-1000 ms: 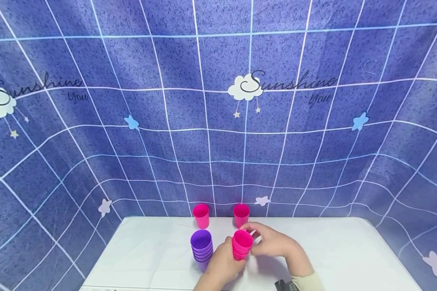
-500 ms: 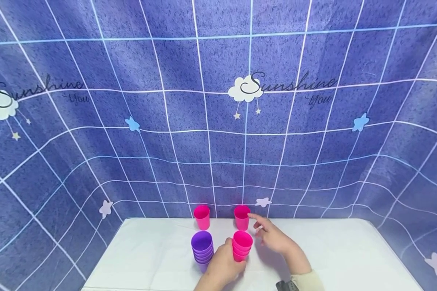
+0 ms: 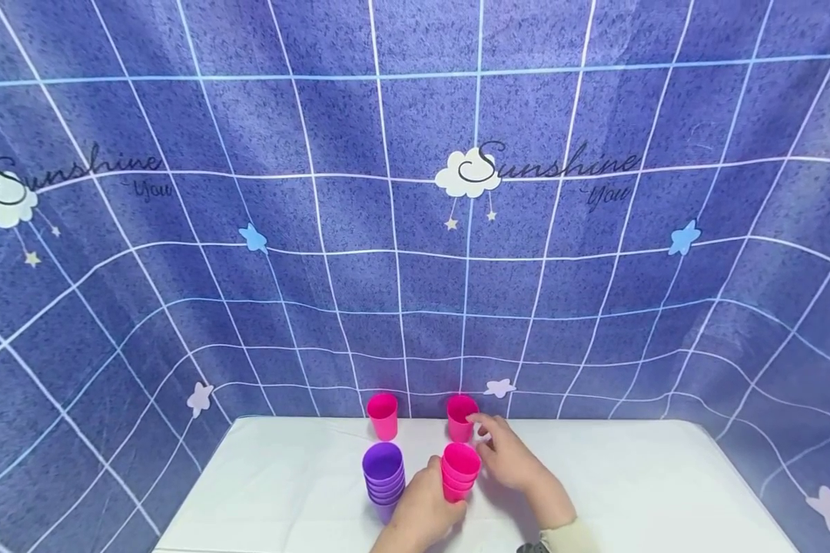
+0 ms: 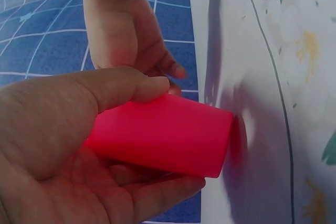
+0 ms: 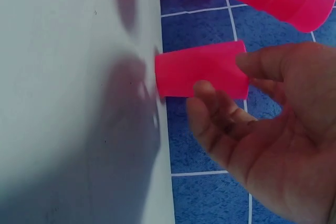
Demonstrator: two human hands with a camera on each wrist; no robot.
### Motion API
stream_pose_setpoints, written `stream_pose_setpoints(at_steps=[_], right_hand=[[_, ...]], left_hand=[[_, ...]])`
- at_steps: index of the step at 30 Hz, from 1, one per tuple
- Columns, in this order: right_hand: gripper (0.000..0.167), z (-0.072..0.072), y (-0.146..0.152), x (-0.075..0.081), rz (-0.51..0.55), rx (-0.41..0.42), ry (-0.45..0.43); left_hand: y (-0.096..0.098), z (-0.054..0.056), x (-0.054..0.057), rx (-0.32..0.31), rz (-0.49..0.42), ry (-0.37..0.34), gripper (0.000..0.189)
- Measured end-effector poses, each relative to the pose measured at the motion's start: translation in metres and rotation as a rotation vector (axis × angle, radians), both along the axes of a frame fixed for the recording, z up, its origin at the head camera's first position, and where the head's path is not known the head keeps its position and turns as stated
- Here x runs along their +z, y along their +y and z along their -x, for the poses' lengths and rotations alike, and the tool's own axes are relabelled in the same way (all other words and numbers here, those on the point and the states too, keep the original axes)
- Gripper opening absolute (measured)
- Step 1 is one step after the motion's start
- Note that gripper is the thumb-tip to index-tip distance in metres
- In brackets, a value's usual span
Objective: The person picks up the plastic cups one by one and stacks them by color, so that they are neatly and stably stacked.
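Observation:
My left hand [image 3: 429,501] grips a short stack of pink cups [image 3: 460,470], thumb on one side and fingers on the other. The left wrist view shows the lowest pink cup [image 4: 168,135] upright, its base just above the white tabletop. Beyond the stack, my right hand [image 3: 515,458] is at a single pink cup [image 3: 459,426] near the back edge. Its forefinger reaches over the rim and its thumb lies against the outside, pinching the cup wall; the other fingers hang loosely curled in the right wrist view.
A stack of purple cups [image 3: 383,472] stands left of my left hand. Another single pink cup [image 3: 383,418] stands behind it. The white table [image 3: 643,484] ends at a blue checked curtain [image 3: 415,307].
My right hand has left the pink stack and moved back to the far right pink cup, now at its rim. That cup has shifted slightly right. My left hand keeps its hold.

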State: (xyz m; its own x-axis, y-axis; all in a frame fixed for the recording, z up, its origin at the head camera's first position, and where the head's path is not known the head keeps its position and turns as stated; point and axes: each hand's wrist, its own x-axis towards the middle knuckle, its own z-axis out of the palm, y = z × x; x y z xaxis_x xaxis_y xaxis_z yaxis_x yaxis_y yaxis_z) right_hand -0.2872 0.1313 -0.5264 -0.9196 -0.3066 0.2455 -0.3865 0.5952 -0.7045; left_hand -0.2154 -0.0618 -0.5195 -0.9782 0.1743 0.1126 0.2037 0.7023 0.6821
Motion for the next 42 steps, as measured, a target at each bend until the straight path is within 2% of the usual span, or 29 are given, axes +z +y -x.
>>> stream_pose_setpoints(at_steps=[4,7,14,20,24,29,35,37,40,42], right_hand=[[0.025,0.002,0.0,-0.002,0.0,-0.038,0.005],[0.016,0.004,0.0,-0.004,-0.01,-0.048,0.017],[0.015,0.004,-0.001,-0.004,0.01,-0.047,0.033],[0.016,0.002,0.0,0.004,0.131,-0.021,0.059],[0.017,0.001,0.0,0.008,0.214,-0.04,0.06],[0.024,0.0,0.0,0.014,0.302,-0.096,0.024],[0.028,-0.002,0.001,0.02,0.359,-0.15,0.003],[0.04,-0.002,0.002,0.023,0.381,-0.159,0.015],[0.066,-0.003,0.003,0.027,0.393,-0.168,0.038],[0.074,-0.003,0.004,0.029,0.382,-0.168,0.062]], left_hand=[[0.001,0.0,0.0,-0.003,0.008,0.013,0.052],[0.001,0.0,-0.001,-0.008,0.009,0.016,0.051],[0.0,0.001,-0.003,-0.013,0.006,0.011,0.052],[0.0,0.002,-0.004,-0.006,0.012,0.017,0.053],[0.0,0.001,-0.005,-0.004,0.009,0.016,0.052],[0.0,0.001,-0.004,-0.007,0.007,0.01,0.052],[0.0,0.0,-0.004,-0.012,0.008,0.001,0.053],[0.0,0.001,-0.004,-0.01,0.011,0.001,0.053],[0.001,0.002,-0.004,-0.007,0.014,0.001,0.054],[0.001,0.002,-0.004,-0.005,0.015,-0.002,0.054]])
